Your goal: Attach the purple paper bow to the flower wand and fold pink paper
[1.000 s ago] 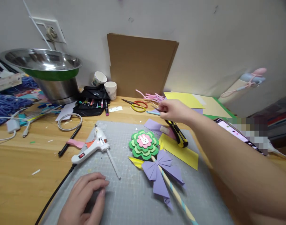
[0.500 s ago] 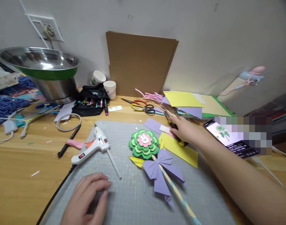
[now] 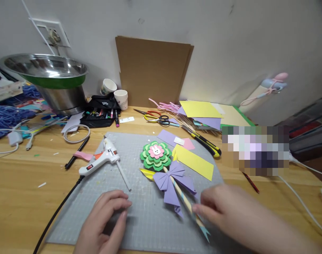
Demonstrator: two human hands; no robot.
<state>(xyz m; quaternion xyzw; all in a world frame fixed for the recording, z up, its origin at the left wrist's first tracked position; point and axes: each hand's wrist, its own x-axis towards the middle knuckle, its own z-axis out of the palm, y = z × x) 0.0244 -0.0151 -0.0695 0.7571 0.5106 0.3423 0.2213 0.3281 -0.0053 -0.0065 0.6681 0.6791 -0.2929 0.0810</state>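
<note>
A paper flower [image 3: 156, 155] in layered green and pink, with a white rabbit face at its centre, lies on the grey cutting mat [image 3: 140, 225]. Its striped stick [image 3: 186, 202] slants toward me, a purple paper bow [image 3: 169, 176] and yellow leaf pieces around its upper part. My right hand [image 3: 224, 211], blurred, hovers beside the lower stick. Its thumb tip overlaps the stick's edge; contact cannot be told. Left of the flower, my left hand [image 3: 105, 220] rests on the mat, fingers loosely bent, thumb apart, nothing in it. A yellow-black utility knife [image 3: 207, 143] lies at the mat's upper right.
A white hot glue gun [image 3: 103, 160] lies left of the flower, its black cord running forward. Yellow paper [image 3: 195, 162] lies to the right. Behind are scissors [image 3: 158, 118], a marker pouch [image 3: 100, 114], paper cups [image 3: 121, 99] and a metal bowl [image 3: 47, 67]. A pencil [image 3: 251, 182] lies right.
My right hand has left the utility knife, which now lies by itself, and has come back toward me beside the stick. My left hand stays nearly in place. The view has shifted slightly.
</note>
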